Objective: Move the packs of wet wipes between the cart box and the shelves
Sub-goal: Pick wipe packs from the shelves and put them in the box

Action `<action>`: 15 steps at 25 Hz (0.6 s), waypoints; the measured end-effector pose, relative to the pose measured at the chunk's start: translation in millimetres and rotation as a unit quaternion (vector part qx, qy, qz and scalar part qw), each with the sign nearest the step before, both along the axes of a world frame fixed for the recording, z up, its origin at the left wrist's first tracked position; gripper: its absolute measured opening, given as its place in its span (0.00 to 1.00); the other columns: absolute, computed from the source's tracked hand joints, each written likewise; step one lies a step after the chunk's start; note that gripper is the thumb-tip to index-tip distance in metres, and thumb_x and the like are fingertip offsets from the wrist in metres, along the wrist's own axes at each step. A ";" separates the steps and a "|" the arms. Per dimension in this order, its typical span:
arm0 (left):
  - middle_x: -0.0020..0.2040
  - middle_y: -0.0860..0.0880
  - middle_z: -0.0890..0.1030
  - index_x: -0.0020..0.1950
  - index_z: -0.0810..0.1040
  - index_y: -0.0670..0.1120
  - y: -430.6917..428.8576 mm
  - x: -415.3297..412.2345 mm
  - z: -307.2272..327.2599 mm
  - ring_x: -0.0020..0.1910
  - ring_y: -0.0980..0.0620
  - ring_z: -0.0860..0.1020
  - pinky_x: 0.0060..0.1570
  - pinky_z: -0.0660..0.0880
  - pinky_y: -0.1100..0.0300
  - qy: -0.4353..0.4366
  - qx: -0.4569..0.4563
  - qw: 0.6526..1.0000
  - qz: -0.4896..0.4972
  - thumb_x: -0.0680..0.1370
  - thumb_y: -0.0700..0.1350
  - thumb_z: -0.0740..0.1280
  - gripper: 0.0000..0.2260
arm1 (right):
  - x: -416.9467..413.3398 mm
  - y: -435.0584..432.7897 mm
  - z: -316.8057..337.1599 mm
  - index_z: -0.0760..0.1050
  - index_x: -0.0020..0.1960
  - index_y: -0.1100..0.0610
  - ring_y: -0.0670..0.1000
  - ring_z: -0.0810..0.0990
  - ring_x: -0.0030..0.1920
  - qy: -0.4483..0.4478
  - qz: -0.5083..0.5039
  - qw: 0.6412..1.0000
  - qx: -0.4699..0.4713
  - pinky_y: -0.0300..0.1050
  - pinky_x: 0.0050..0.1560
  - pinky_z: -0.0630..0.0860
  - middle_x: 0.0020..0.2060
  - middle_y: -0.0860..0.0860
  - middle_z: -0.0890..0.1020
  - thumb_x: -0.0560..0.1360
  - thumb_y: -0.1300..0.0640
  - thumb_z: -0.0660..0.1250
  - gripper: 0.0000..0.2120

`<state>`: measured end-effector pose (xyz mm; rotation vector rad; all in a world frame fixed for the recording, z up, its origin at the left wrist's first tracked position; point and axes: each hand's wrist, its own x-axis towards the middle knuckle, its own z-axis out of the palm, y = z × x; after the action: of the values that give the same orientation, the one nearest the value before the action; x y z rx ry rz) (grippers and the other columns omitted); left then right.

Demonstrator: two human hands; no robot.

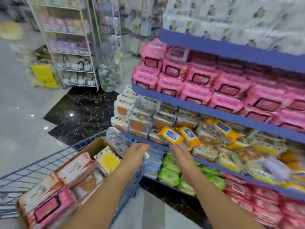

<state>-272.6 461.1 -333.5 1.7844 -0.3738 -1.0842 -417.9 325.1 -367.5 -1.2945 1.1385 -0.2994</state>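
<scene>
My right hand (179,152) reaches up to the middle shelf (214,164). Its straight fingertips touch the lower edge of a tilted orange wet wipes pack (170,135). A second orange pack (189,136) leans right beside the first. My left hand (136,152) hovers over the cart's far corner, fingers relaxed and holding nothing. Below it, the cardboard box (94,147) in the blue wire cart (49,160) holds several packs: a yellow one (109,160), peach ones (76,169) and a pink one (49,207). The view is blurred.
Pink packs (203,80) fill the shelf above, green packs (170,176) and red packs (257,200) the shelf below. White and orange packs (125,111) are stacked at the shelf's left end. A white wire rack (71,47) stands across the aisle on the grey and black floor.
</scene>
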 end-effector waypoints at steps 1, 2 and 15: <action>0.61 0.52 0.77 0.58 0.77 0.52 -21.5 -28.5 10.0 0.63 0.47 0.75 0.64 0.72 0.44 -0.007 -0.007 1.000 -0.024 0.85 0.54 0.62 0.08 | -31.7 -14.0 10.5 0.67 0.75 0.49 0.54 0.70 0.71 -0.015 -0.022 1.000 -0.009 0.59 0.70 0.69 0.74 0.48 0.68 0.82 0.41 0.61 0.24; 0.65 0.51 0.76 0.62 0.76 0.51 -40.6 -54.6 18.4 0.64 0.48 0.75 0.62 0.72 0.46 -0.011 -0.015 0.999 -0.043 0.84 0.55 0.62 0.11 | -60.1 -24.6 23.1 0.67 0.75 0.50 0.54 0.70 0.71 -0.024 -0.045 0.999 -0.013 0.57 0.67 0.70 0.73 0.49 0.69 0.82 0.42 0.60 0.24; 0.48 0.52 0.74 0.48 0.75 0.55 -289.4 -368.2 137.4 0.47 0.51 0.74 0.55 0.71 0.48 -0.081 -0.162 0.947 -0.266 0.84 0.55 0.62 0.08 | -412.3 -185.7 137.2 0.67 0.74 0.50 0.53 0.73 0.67 -0.093 -0.304 0.938 -0.140 0.55 0.67 0.70 0.69 0.48 0.72 0.84 0.43 0.58 0.22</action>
<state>-640.8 171.7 -196.1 1.5109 -1.1199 -1.1562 -830.2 139.4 -230.3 -1.0959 1.3448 -1.0526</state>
